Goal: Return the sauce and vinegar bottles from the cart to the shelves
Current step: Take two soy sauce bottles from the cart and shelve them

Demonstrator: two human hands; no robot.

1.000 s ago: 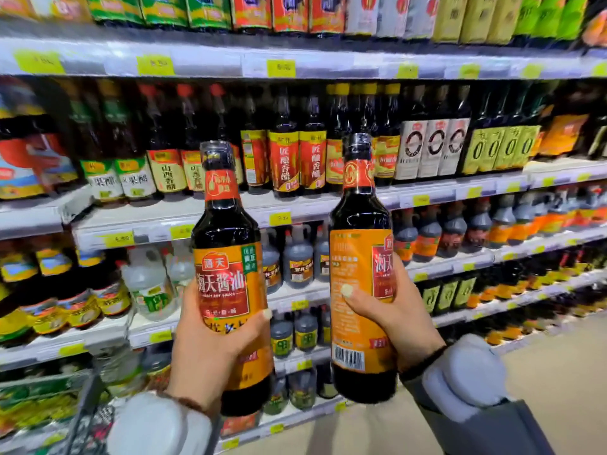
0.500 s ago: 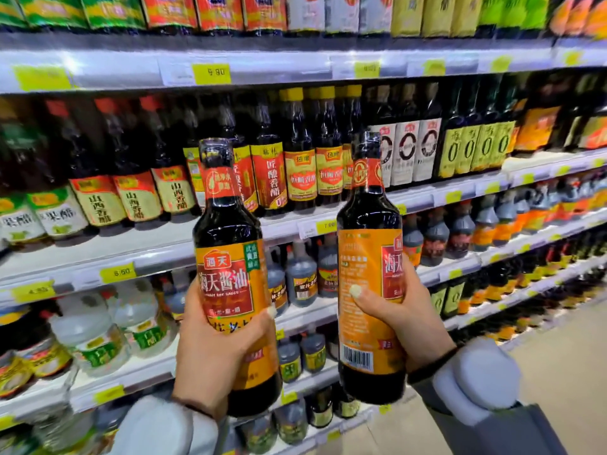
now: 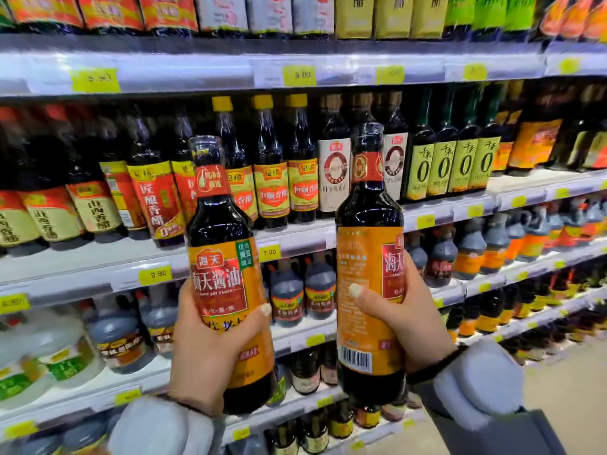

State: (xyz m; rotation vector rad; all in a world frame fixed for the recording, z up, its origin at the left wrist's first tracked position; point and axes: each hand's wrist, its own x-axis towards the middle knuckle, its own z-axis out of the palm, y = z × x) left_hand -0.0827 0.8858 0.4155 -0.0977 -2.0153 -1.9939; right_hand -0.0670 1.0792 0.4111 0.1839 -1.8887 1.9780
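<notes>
Shelf (image 3: 302,238) stock slid left vs before; L hand (image 3: 210,339) grips label-front bottle (image 3: 223,257), R hand (image 3: 417,323) barcode bottle (image 3: 364,257); fingers mostly hidden.

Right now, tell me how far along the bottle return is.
Done: two dark sauce bottles are already picked up; the cart is out of view. In hand: the left hand grips the left bottle, the right hand grips the right bottle, both upright before the shelves. Left: neither stands on a shelf yet; what remains in the cart cannot be told.
</notes>
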